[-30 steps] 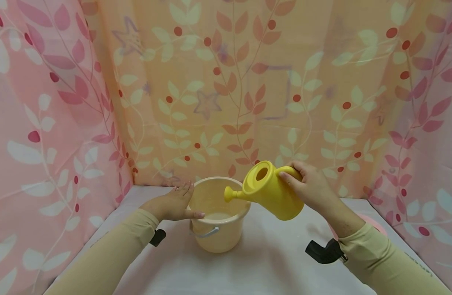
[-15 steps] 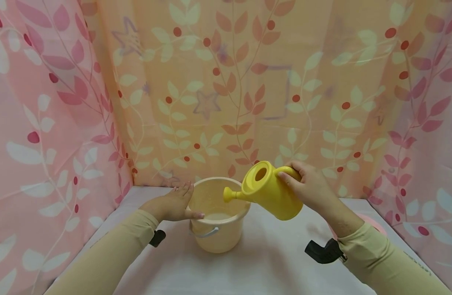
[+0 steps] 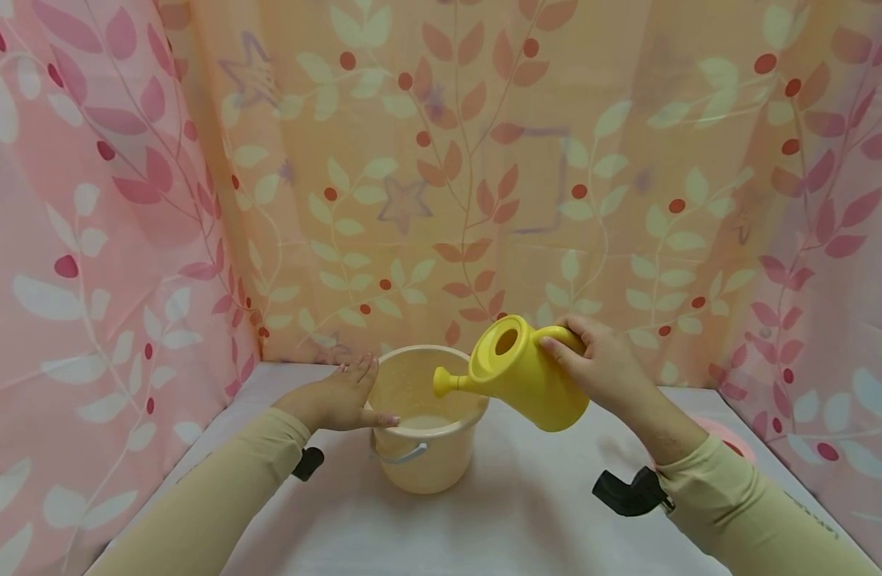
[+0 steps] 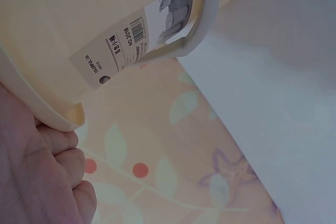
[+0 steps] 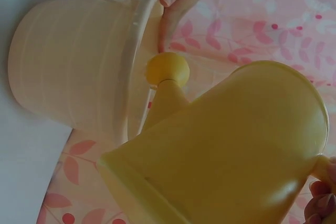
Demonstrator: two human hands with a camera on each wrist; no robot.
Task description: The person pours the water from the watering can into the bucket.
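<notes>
A cream bucket (image 3: 430, 464) stands upright on the table, its grey handle (image 3: 405, 456) hanging down in front. My left hand (image 3: 340, 398) rests on the left part of its rim, fingers stretched out and thumb reaching over the front. In the left wrist view, fingertips (image 4: 71, 163) lie against the rim beside a small pouring lip. My right hand (image 3: 608, 364) grips the handle of a yellow watering can (image 3: 538, 384). The can is tilted left, its spout head (image 3: 443, 382) over the bucket's opening. Whether water flows cannot be seen.
Behind the right forearm, a pink round item (image 3: 732, 440) with something red in it is partly hidden. The white table (image 3: 383, 540) is enclosed by leaf-patterned cloth at the back (image 3: 470, 176) and both sides. Black camera mounts (image 3: 631, 490) sit on the wrists.
The watering can has shifted slightly left and tilts a little more, together with my right hand. Something red now shows in the pink item. My left hand and the bucket stay put.
</notes>
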